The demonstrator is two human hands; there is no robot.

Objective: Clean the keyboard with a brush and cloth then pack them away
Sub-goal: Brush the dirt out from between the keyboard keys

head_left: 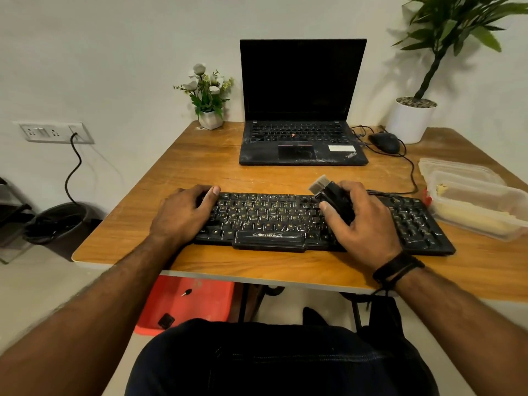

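A black dusty keyboard lies across the front of the wooden table. My left hand rests on the keyboard's left end, thumb along its far edge, gripping it. My right hand holds a black-handled brush over the right half of the main keys. The pale bristles point up and to the far left, just above the top key row. A yellowish cloth seems to lie inside a clear plastic container at the right.
A dusty open laptop stands behind the keyboard. Behind and to the right are a wired mouse and a white plant pot. A small flower pot sits at the far left corner. Under the table is a red stool.
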